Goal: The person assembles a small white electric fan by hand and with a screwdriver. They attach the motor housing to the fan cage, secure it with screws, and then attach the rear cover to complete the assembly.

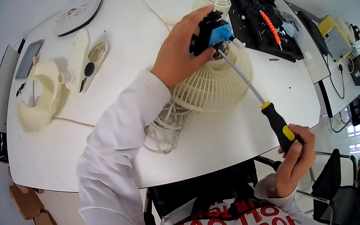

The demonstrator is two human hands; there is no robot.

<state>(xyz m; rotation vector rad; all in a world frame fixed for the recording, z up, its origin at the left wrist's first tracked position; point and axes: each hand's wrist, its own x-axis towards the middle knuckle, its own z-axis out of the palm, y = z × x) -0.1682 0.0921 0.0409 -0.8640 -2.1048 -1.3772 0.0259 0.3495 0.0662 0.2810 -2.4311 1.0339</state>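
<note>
The left hand (177, 55) rests on the cream fan grille (213, 85), its fingers (199, 14) wrapped around the black-and-blue motor unit (214, 34) on top. The right hand (294, 157) fingers grip the black-and-yellow screwdriver (265, 110), whose tip meets the motor just beside the left fingers, above the white tabletop (222, 138).

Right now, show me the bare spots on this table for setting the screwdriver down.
Bare table lies between the cream housing parts and the fan grille. Another patch runs along the near edge, right of the coiled cord. Crowded: the far right, around the black tray.
</note>
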